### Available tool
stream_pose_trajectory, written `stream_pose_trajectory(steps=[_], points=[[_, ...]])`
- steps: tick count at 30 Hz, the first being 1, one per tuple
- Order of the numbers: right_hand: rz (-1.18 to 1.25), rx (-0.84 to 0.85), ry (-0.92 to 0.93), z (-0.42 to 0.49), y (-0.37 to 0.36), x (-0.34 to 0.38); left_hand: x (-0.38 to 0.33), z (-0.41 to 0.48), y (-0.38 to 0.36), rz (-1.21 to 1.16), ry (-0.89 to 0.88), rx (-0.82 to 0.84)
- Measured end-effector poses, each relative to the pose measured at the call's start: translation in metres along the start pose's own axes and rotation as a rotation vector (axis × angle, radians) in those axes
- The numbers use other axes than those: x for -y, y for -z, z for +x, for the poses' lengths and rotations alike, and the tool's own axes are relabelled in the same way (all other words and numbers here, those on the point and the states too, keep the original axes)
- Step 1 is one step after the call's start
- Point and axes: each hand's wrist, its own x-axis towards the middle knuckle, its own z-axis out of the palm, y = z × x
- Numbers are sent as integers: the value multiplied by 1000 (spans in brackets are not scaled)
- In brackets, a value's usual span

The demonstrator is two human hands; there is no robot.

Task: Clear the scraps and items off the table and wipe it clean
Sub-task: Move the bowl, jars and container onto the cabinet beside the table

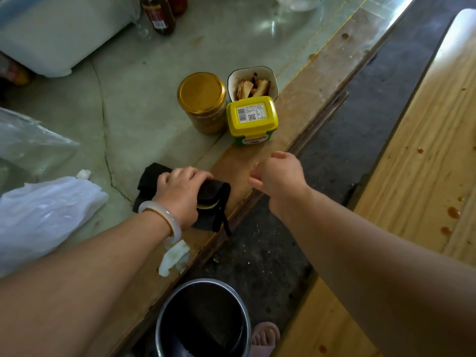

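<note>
My left hand (180, 191) grips a dark cloth (211, 194) pressed on the table (134, 104) near its wooden front edge. My right hand (278, 173) hovers just right of it, above the edge, fingers loosely curled and holding nothing. Beyond the hands stand a gold-lidded jar (202, 101), a yellow-lidded tub (252, 118) and a small white bowl (253, 82) with food scraps. A crumpled white tissue (175, 257) lies at the edge under my left wrist. A smaller white scrap (83, 173) lies further left.
A metal bucket (203, 318) stands on the floor below the table edge. A white plastic bag (43, 215) and a clear bag (28, 137) lie at left. Bottles (159, 14) and a white container (51, 32) stand at the back. A wooden bench (425, 163) runs along the right.
</note>
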Motion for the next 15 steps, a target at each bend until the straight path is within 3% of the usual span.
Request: stream_pose_trajectory(steps=[4, 11, 15], points=[[-70, 17, -56, -1, 1, -13, -3, -4, -8, 142, -25, -94], [-215, 139, -88, -30, 17, -21, -12, -12, 0, 135, 65, -273], [-314, 271, 7, -52, 31, -25, -28, -28, 12, -68, 10, -446]])
